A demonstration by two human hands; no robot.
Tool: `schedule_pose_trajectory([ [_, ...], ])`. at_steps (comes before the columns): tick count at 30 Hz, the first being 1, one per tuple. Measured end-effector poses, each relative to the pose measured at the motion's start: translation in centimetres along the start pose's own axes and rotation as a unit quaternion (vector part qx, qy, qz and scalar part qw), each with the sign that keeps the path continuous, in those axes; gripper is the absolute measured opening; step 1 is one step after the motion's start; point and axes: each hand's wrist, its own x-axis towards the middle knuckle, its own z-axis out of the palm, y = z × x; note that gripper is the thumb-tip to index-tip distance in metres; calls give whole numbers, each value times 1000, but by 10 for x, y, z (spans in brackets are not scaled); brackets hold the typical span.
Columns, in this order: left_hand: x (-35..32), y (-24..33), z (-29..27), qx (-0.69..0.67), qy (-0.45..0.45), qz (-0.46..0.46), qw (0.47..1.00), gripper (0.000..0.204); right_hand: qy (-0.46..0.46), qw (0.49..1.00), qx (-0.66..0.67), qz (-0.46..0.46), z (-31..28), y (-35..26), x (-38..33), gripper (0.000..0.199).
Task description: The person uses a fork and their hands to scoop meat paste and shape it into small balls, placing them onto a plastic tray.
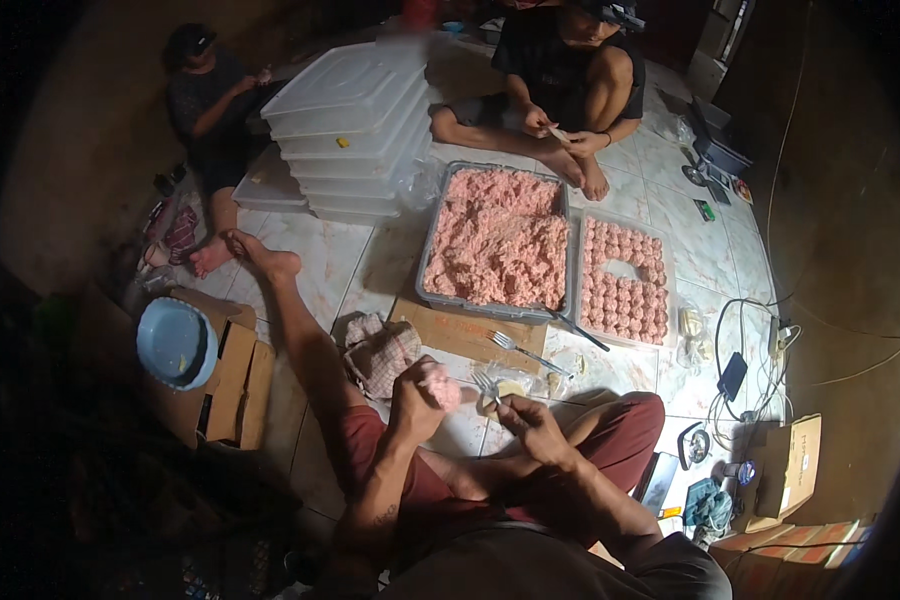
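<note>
My left hand [413, 413] is closed around a lump of pink minced meat [439, 387], which bulges out at the top of the fist. Whether a wrapper lies under the meat is hidden. In my right hand [538, 430] is a fork [486, 386], its tines pointing up and toward the left hand. Pale round wrappers [510, 390] lie just beyond the right fingers. Ahead stands a grey tub [423, 285] heaped with pink minced meat [500, 235]. To its right, a clear tray [625, 216] holds rows of pink meat dumplings [625, 310] around a gap.
A second fork [528, 350] lies on flat cardboard [430, 320] beside a checked cloth [382, 355]. Stacked lidded boxes [345, 95] stand far left, a blue basin [175, 343] nearer. Two people sit beyond, hands busy. Cables and a phone [733, 377] lie right.
</note>
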Motion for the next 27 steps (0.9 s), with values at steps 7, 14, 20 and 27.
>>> schedule_pose_trajectory([
  [7, -10, -10, 21, 65, -89, 74, 991, 26, 15, 992, 25, -123, 41, -17, -1, 27],
  [14, 1, 19, -7, -125, 39, -136, 982, 40, 50, 988, -131, -63, 2, -24, 7, 20],
  [20, -3, 18, -22, -157, -11, -68, 985, 46, -70, 978, 179, 83, 19, -15, -11, 20],
  [27, -11, 19, 11, -304, 10, -130, 944, 33, -7, 992, 118, -53, 45, -16, 0, 17],
])
